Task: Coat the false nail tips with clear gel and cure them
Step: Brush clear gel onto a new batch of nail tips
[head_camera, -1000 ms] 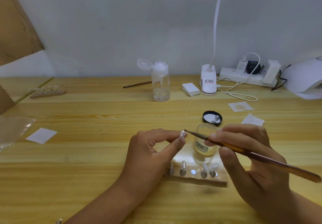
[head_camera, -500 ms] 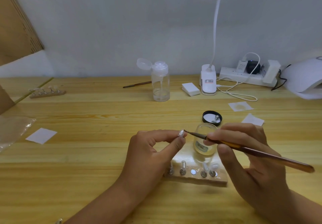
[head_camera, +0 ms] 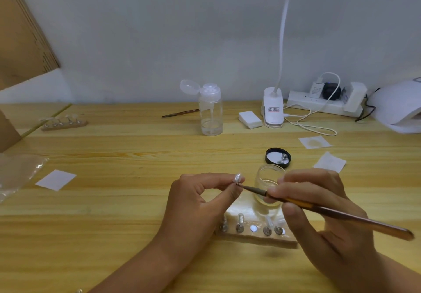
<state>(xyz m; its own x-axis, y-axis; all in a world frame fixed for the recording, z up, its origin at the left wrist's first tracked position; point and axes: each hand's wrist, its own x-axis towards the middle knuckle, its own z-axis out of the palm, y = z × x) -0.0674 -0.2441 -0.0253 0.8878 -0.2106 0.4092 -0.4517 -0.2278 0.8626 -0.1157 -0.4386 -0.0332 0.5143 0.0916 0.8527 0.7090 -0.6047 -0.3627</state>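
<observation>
Left hand (head_camera: 200,201) fingers pinch nail tip (head_camera: 238,178), right hand (head_camera: 319,213) fingers grip brush (head_camera: 341,215), bristles pointing left touching tip, handle trailing near-right, lamp label (head_camera: 274,109) unreadable

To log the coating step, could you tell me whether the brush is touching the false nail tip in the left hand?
Touching. The head view shows the bristles of the brush meeting the lower edge of the false nail tip with no gap.

Head camera looks forward-down, close over table (head_camera: 114,201).
</observation>
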